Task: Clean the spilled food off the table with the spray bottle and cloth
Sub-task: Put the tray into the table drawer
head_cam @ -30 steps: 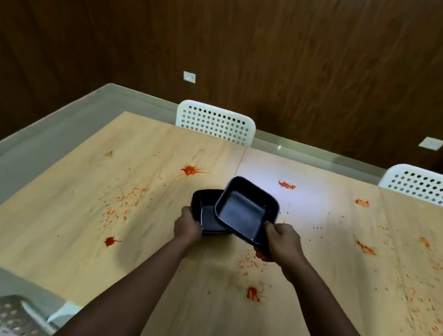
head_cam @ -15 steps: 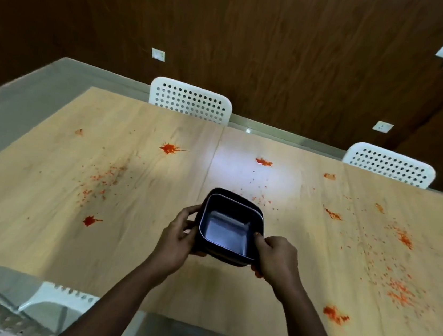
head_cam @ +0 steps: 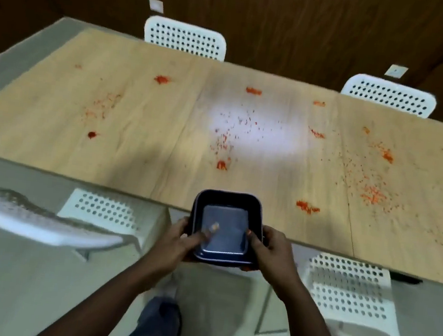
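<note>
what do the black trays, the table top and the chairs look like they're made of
Black trays: likely plastic, dark and slightly glossy, with rounded moulded corners and a sheen on the base. Table top: wood or wood-look laminate, pale grain, smooth enough to reflect light. Chairs: white, perforated backs, plastic or painted metal; cannot tell which.

We see the table (head_cam: 141, 130), a long top of pale wood grain in joined panels, spattered with the spilled food (head_cam: 222, 164), all of it red-orange. Thick blobs lie along the far side, one near the left end, one by the middle and one close to the near edge; fine specks scatter across the bright centre patch and spread densest over the right panel. Just off the near edge we hold the dark square trays (head_cam: 225, 227), nested, in our left hand (head_cam: 177, 242) and right hand (head_cam: 270, 253), fingers curled over the rims.
</note>
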